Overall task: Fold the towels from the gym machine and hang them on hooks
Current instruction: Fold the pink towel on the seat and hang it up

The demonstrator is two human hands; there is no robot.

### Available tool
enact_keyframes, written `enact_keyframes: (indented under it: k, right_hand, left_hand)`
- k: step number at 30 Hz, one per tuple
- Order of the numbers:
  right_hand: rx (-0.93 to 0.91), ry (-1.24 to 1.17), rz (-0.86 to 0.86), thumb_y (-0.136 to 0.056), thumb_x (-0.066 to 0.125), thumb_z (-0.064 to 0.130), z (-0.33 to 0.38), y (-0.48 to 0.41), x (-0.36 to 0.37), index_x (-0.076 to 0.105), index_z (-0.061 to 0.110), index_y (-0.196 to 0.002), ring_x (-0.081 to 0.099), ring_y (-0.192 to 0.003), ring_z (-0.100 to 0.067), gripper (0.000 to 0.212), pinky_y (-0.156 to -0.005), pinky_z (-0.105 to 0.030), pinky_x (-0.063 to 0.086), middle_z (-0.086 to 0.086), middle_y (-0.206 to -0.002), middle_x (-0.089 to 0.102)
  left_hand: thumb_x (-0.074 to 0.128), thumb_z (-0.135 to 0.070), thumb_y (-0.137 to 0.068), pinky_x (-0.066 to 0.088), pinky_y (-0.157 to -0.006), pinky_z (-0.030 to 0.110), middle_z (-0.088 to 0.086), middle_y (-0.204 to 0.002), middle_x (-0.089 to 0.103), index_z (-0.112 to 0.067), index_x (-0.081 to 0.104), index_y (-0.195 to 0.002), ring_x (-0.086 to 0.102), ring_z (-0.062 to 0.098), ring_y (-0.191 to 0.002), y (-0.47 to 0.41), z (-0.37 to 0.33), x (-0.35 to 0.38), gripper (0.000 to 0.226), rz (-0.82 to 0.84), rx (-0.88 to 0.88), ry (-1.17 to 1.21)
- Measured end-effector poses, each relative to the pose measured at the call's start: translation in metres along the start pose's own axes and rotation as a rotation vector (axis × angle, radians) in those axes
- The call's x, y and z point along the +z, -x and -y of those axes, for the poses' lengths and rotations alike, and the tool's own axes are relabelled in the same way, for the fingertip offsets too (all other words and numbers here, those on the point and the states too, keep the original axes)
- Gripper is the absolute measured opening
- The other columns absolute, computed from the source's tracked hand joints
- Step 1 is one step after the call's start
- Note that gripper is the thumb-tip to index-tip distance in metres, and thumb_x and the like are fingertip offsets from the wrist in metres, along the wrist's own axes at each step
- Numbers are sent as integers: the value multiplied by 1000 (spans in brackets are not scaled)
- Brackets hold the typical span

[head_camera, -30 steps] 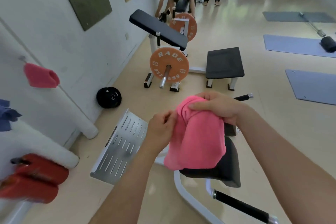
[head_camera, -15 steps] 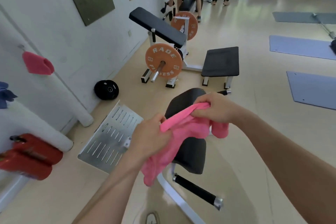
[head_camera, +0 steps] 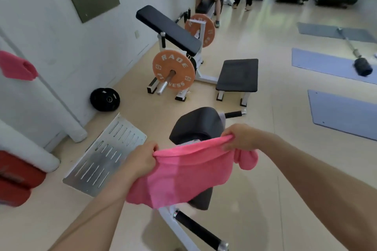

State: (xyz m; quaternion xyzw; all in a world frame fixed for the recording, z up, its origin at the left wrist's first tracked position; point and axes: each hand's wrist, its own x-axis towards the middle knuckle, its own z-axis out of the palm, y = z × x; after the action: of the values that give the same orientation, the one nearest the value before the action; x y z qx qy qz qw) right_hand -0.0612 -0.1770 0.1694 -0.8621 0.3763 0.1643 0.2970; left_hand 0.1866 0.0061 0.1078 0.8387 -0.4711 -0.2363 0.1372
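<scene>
Two hands: the left hand (head_camera: 142,159) and right hand (head_camera: 242,137) are held apart, each clamped on one end of the pink towel (head_camera: 183,175) at its top hem.
Towel axis: the hem is stretched left to right, rising toward the right hand, and the rest is draped in front of the black pad (head_camera: 197,124).
Hook side: a hung towel (head_camera: 17,67) is seen on the wall (head_camera: 61,36) at far left, so the left hand is judged nearer.
</scene>
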Motion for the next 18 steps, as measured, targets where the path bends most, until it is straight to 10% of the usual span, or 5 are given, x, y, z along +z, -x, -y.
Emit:
enact_keyframes:
  k: [4, 9, 15, 18]
  right_hand:
    - [-46, 99, -245, -90, 51, 19, 15, -32, -41, 65, 22, -82, 52, -77, -15, 16, -62, -27, 41, 8, -77, 56]
    - [-184, -247, -852, -94, 44, 15, 31, -80, -82, 66, 28, -117, 52, -107, -23, 34, -93, -41, 44, -3, -106, 60]
    - [-302, -278, -980, -87, 42, 6, 21, -118, -99, 67, 15, -109, 49, -100, -22, 34, -81, -26, 32, -2, -99, 58]
    - [-328, -140, -738, -84, 45, 7, -18, -156, -59, 69, 13, -107, 51, -95, -25, 34, -82, -34, 39, -8, -99, 63]
  left_hand:
    - [38, 3, -73, 43, -70, 37, 6, -84, 64, -19, 54, -74, 56, 31, -84, -27, -6, -35, 27, -378, -164, 305]
    - [39, 1, -75, 37, -54, 33, -2, -65, 56, -19, 51, -70, 53, 24, -66, -46, -28, -67, 24, -584, -57, 191]
    - [42, 1, -67, 37, -56, 36, 6, -66, 56, -12, 54, -68, 49, 29, -64, -45, -25, -72, 17, -804, -132, 82]
    - [52, 0, -69, 34, -56, 35, 9, -67, 58, -6, 59, -69, 51, 27, -65, -34, -14, -23, 9, -742, -207, 49]
